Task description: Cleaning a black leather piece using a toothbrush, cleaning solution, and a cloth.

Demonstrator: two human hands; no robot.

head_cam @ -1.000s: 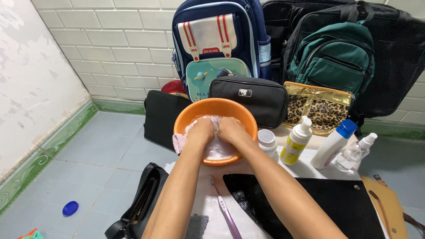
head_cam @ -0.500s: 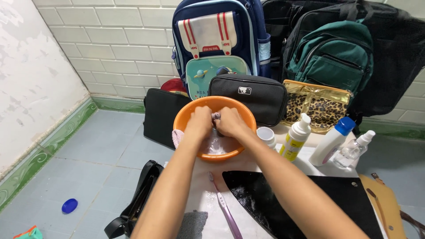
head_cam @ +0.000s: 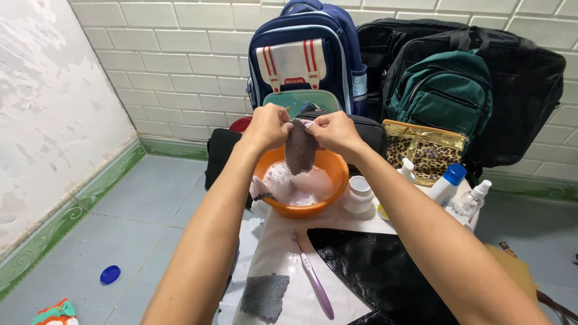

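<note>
Head view | I log wet grey cloth (head_cam: 300, 146) lifted out of orange basin (head_cam: 301, 183) since a second ago | left hand (head_cam: 265, 127) and right hand (head_cam: 335, 130) fingers pinch its top edge | purple toothbrush (head_cam: 312, 275) idle on tabletop.

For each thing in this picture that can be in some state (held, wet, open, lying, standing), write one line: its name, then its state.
Grey cloth: wet, hanging above the basin, gripped at its top edge.
Left hand: pinching the cloth.
Right hand: pinching the cloth.
Orange basin: holds foamy water and a pink cloth.
Toothbrush: lying flat.
Blue-capped bottle: upright, capped.
Grey pad: lying flat.
</note>
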